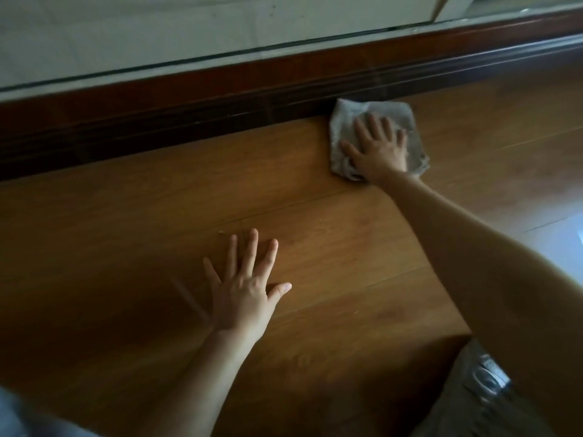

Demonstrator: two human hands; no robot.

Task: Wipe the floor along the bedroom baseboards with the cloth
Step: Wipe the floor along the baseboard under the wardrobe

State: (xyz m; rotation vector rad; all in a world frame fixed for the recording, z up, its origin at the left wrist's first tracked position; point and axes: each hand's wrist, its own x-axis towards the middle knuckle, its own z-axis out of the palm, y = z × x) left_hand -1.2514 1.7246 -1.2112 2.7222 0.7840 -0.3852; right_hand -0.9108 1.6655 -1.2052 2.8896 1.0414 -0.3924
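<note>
A crumpled grey cloth (344,121) lies on the brown wooden floor (331,234), its far edge touching the dark reddish baseboard (195,102). My right hand (377,146) presses flat on the cloth with fingers spread, arm stretched out from the lower right. My left hand (244,285) rests palm down on the bare floor nearer to me, fingers apart, holding nothing.
A pale wall (157,36) rises above the baseboard, which runs diagonally from left to upper right. A small crumb (221,232) lies on the floor just beyond my left fingertips. My knee in grey patterned fabric (485,389) is at the lower right.
</note>
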